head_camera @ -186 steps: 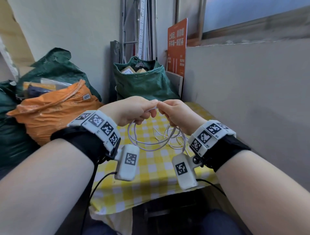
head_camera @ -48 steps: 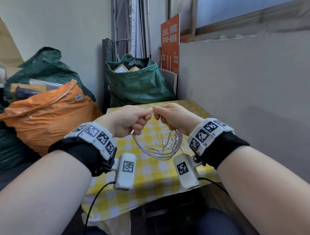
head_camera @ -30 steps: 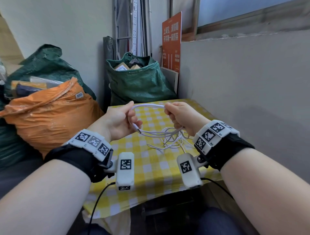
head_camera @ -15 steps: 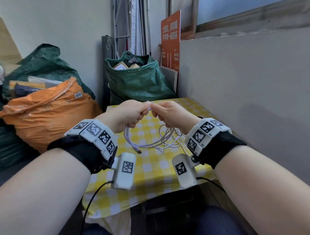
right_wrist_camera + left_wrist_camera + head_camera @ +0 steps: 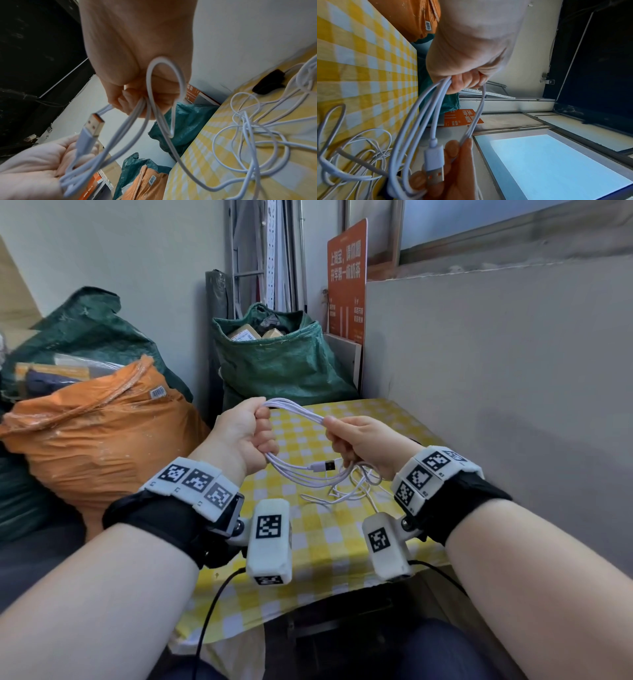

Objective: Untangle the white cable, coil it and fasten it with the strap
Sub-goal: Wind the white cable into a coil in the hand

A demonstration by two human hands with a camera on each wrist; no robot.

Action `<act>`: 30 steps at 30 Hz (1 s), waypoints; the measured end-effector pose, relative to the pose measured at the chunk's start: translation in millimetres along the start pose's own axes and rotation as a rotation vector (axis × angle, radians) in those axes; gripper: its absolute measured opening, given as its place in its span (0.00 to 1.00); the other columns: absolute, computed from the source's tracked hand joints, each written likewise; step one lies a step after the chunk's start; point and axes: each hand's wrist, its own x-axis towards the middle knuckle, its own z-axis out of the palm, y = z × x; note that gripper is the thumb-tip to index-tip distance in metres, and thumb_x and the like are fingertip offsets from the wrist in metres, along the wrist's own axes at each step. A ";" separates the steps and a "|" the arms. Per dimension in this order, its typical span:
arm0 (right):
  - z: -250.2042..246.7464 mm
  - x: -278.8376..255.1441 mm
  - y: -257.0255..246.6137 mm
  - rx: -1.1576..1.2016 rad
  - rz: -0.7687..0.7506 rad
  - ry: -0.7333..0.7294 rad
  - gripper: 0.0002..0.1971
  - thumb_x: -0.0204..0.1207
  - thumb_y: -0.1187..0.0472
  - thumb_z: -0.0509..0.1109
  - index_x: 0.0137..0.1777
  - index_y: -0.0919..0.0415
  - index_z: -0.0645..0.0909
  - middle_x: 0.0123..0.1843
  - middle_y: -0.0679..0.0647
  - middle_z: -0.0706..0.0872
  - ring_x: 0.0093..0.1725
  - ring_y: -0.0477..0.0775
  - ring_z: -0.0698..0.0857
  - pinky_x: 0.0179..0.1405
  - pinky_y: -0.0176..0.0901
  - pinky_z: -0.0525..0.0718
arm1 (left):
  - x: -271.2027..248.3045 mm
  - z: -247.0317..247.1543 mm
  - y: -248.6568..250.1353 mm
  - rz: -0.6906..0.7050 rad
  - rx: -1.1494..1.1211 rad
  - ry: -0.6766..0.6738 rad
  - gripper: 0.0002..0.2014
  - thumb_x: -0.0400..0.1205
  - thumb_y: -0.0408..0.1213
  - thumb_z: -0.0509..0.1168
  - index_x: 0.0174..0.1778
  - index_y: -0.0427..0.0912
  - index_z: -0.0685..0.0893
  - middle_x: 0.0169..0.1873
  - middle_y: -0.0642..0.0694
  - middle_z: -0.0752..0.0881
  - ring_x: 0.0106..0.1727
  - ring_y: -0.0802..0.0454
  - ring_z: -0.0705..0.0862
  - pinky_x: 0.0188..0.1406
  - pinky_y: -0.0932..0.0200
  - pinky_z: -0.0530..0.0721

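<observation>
Behind both hands (image 5: 301, 436) and white cable (image 5: 308, 477), green sack (image 5: 281, 361), orange bag (image 5: 102, 422).

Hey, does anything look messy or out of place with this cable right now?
Yes. Only part of the white cable is gathered into loops between the left hand and right hand. The rest lies in a loose tangle on the checked tablecloth, and the USB plug dangles free.
</observation>
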 end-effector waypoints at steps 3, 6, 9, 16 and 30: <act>2.0 1.4 1.4 0.040 0.032 -0.017 0.17 0.85 0.49 0.58 0.37 0.56 0.72 0.30 0.50 0.74 0.26 0.47 0.69 0.27 0.36 0.73 | 1.0 0.9 0.3 -0.006 -0.065 -0.004 0.23 0.86 0.44 0.54 0.23 0.48 0.62 0.11 0.55 0.56 0.10 0.57 0.53 0.09 0.69 0.51; 5.3 3.7 1.8 0.097 0.077 -0.011 0.14 0.82 0.49 0.62 0.41 0.58 0.73 0.34 0.51 0.84 0.36 0.52 0.78 0.31 0.39 0.77 | 0.5 2.8 1.7 0.007 -0.087 -0.004 0.23 0.87 0.44 0.53 0.23 0.48 0.62 0.11 0.55 0.56 0.10 0.57 0.53 0.09 0.68 0.51; 5.6 5.3 4.2 0.159 0.087 -0.044 0.11 0.80 0.51 0.67 0.45 0.59 0.76 0.32 0.52 0.86 0.39 0.54 0.82 0.38 0.40 0.80 | 1.1 1.9 2.7 0.021 -0.099 -0.002 0.23 0.87 0.44 0.53 0.24 0.48 0.63 0.11 0.54 0.56 0.10 0.57 0.53 0.09 0.68 0.51; -0.1 3.8 9.2 0.301 0.087 -0.138 0.08 0.77 0.62 0.70 0.37 0.59 0.78 0.28 0.52 0.82 0.26 0.47 0.80 0.31 0.35 0.80 | 5.5 -7.6 4.7 0.036 -0.133 0.052 0.22 0.86 0.45 0.52 0.24 0.48 0.63 0.11 0.55 0.56 0.10 0.57 0.53 0.10 0.69 0.52; -1.2 2.4 8.1 0.269 0.095 -0.173 0.10 0.75 0.66 0.72 0.35 0.57 0.76 0.33 0.52 0.88 0.22 0.42 0.77 0.24 0.31 0.75 | 5.7 -8.4 0.7 0.074 -0.185 0.098 0.23 0.87 0.43 0.52 0.23 0.47 0.64 0.11 0.54 0.57 0.10 0.56 0.53 0.10 0.68 0.53</act>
